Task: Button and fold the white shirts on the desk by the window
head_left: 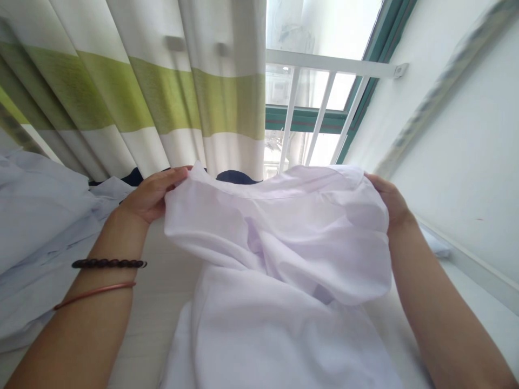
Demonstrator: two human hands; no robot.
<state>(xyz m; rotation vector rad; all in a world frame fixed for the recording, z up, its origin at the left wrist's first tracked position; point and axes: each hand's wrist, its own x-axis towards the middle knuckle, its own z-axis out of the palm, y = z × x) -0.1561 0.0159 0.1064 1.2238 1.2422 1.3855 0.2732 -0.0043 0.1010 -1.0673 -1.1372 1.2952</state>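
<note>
A white cloth garment [284,237] is stretched between my two hands, its upper edge raised and its lower part hanging in folds toward me. My left hand [156,192] pinches the upper left corner, thumb on top. At the upper right end, my right hand [391,202] grips the cloth from the outer side; most of its fingers are hidden behind the fabric. Beneath the garment lies a pale flat surface [152,313].
More white garments [40,216] lie heaped at the left. Green and cream curtains [154,92] hang beyond, beside a window with a white railing [336,65]. A white wall [470,151] stands at the right. Dark items [239,177] show behind the garment.
</note>
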